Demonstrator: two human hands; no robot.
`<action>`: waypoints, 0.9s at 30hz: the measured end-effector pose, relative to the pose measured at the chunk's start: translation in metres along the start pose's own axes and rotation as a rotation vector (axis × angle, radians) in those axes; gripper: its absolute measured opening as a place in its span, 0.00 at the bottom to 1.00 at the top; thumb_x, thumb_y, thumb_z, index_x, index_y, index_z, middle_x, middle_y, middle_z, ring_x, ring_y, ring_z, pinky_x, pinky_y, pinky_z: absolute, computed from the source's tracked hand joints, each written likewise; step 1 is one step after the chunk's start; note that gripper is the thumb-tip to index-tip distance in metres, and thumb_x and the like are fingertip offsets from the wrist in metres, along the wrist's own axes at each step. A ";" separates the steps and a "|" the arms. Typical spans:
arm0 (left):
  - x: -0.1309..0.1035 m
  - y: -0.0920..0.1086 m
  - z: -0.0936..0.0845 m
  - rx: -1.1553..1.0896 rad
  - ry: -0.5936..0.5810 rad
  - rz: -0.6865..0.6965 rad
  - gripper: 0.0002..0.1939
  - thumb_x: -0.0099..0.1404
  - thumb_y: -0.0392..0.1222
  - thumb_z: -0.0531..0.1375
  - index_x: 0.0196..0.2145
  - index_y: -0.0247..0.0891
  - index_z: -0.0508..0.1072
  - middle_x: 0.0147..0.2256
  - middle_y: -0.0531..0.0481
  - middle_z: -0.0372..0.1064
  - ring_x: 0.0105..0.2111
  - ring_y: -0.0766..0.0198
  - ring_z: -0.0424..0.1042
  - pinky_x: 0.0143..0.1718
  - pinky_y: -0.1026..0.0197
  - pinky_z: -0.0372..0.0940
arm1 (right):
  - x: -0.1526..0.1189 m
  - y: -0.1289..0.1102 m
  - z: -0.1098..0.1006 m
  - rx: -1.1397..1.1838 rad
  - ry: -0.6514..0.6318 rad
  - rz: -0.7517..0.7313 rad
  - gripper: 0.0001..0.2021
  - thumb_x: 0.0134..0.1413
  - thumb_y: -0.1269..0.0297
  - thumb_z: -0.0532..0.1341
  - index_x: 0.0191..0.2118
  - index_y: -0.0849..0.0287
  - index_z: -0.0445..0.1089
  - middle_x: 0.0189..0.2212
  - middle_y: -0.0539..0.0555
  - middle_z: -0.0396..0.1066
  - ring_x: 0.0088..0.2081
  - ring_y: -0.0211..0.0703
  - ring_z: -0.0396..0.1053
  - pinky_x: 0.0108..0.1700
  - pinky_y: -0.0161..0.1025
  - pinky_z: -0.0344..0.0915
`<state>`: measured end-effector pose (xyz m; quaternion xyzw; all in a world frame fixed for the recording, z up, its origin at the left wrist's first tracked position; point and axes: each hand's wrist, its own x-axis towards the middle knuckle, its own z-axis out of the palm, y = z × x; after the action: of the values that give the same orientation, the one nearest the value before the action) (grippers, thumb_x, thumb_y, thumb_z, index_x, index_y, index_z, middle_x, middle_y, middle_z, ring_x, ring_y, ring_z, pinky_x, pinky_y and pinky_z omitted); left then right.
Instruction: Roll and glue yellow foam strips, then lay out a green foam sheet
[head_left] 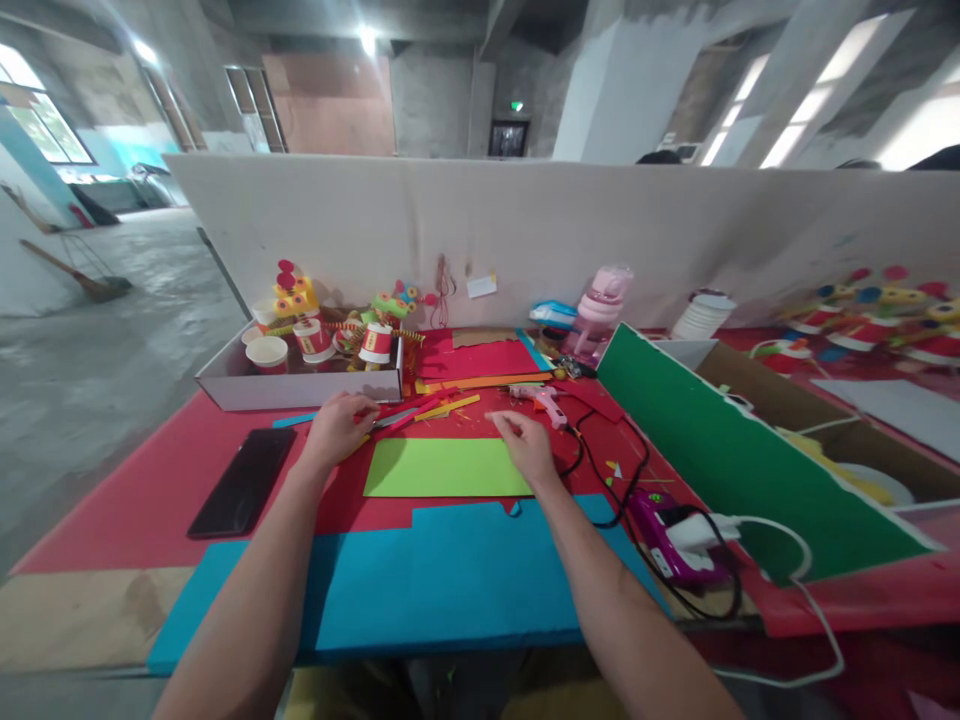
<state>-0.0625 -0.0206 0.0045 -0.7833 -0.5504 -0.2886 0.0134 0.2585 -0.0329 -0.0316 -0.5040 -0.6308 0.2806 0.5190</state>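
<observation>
A light green paper sheet point(446, 467) lies flat on the red table cover, between my two hands. My left hand point(341, 428) is beyond its left end, beside scissors point(394, 418) and with fingers bent together; whether they grip anything is too small to see. Over the sheet's right end is my right hand point(525, 442), thumb and forefinger close together, their contents unclear. A pink glue gun point(541, 402) rests just beyond it. Yellow and pink strips point(448, 407) lie behind the sheet. Blue paper point(457, 570) covers the table's near edge.
A black phone point(241, 482) lies left. Behind it stands a white box point(300, 390) with paper cups. A purple power socket point(675, 535) with cables sits right, beside a green-sided box point(742, 460). Pink bottle point(600, 310) and white partition point(525, 220) are at the back.
</observation>
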 end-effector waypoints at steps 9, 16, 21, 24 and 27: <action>0.000 -0.022 0.018 0.254 -0.077 -0.053 0.11 0.57 0.38 0.56 0.32 0.41 0.78 0.33 0.43 0.73 0.36 0.52 0.68 0.40 0.53 0.59 | -0.001 0.011 0.005 -0.014 -0.082 0.015 0.15 0.54 0.53 0.57 0.34 0.58 0.74 0.32 0.55 0.77 0.37 0.47 0.74 0.40 0.41 0.69; 0.002 -0.011 0.011 0.318 0.068 -0.163 0.13 0.62 0.41 0.53 0.36 0.42 0.78 0.39 0.40 0.72 0.41 0.49 0.64 0.40 0.51 0.57 | -0.001 0.013 0.004 0.007 -0.091 0.051 0.14 0.54 0.53 0.57 0.34 0.58 0.73 0.29 0.55 0.77 0.34 0.46 0.75 0.37 0.40 0.69; 0.001 0.006 0.004 0.297 0.032 -0.107 0.11 0.63 0.43 0.54 0.34 0.41 0.77 0.38 0.41 0.72 0.41 0.50 0.64 0.39 0.52 0.56 | -0.001 0.012 0.004 0.020 -0.094 0.075 0.15 0.53 0.52 0.57 0.34 0.59 0.73 0.29 0.55 0.76 0.33 0.45 0.74 0.35 0.39 0.69; 0.000 0.014 0.008 0.249 -0.116 -0.035 0.10 0.59 0.48 0.59 0.29 0.41 0.77 0.34 0.42 0.72 0.40 0.49 0.65 0.39 0.53 0.57 | -0.001 0.013 0.004 0.031 -0.102 0.089 0.16 0.53 0.51 0.57 0.34 0.59 0.73 0.28 0.55 0.76 0.33 0.45 0.74 0.34 0.39 0.70; -0.002 0.017 0.018 0.223 -0.180 -0.009 0.07 0.55 0.45 0.61 0.28 0.41 0.77 0.33 0.42 0.72 0.41 0.47 0.65 0.41 0.51 0.57 | -0.001 0.015 0.005 0.050 -0.116 0.095 0.16 0.53 0.50 0.58 0.35 0.59 0.73 0.28 0.55 0.76 0.32 0.44 0.74 0.33 0.39 0.70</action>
<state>-0.0407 -0.0231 -0.0062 -0.7972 -0.5815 -0.1542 0.0497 0.2590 -0.0283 -0.0469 -0.5031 -0.6278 0.3494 0.4802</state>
